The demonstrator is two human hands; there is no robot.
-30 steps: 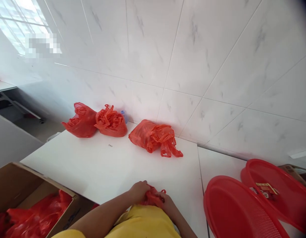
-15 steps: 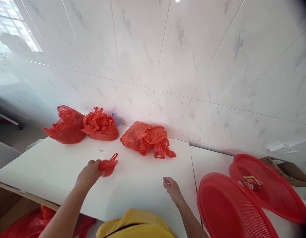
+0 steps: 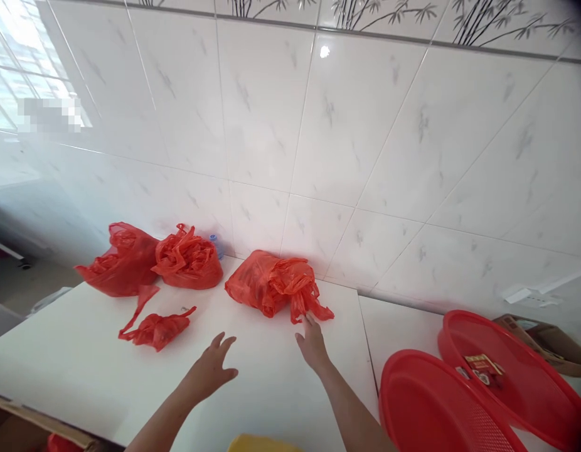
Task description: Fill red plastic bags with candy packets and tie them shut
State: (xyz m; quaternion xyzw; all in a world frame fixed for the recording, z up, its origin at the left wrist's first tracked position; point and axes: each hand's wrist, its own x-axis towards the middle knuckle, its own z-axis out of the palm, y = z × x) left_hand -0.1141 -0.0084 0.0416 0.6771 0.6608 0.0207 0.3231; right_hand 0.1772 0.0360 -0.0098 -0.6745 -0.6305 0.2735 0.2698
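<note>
My left hand (image 3: 209, 369) hovers over the white table, its fingers spread and holding nothing. Left of it lies a small red plastic bag (image 3: 159, 330), crumpled, with a handle trailing out toward the back. My right hand (image 3: 313, 344) reaches forward with fingers stretched out. Its fingertips are at the loose handles of a filled red plastic bag (image 3: 253, 280) by the wall; whether they touch is hard to tell. Two more stuffed bags stand at the back left: one red bag (image 3: 130, 267) at the outer end, another red bag (image 3: 189, 260) beside it.
A clear bottle with a blue cap (image 3: 214, 242) stands behind the bags against the tiled wall (image 3: 257, 125). On the right are two red plastic baskets (image 3: 413, 389), the farther one holding a small packet (image 3: 483, 369). A cardboard box (image 3: 549, 342) sits beyond them.
My left hand has let go of the small red bag, which now lies on the table, and has moved right. My right hand has opened and gone forward to the filled bag. The view has tilted up.
</note>
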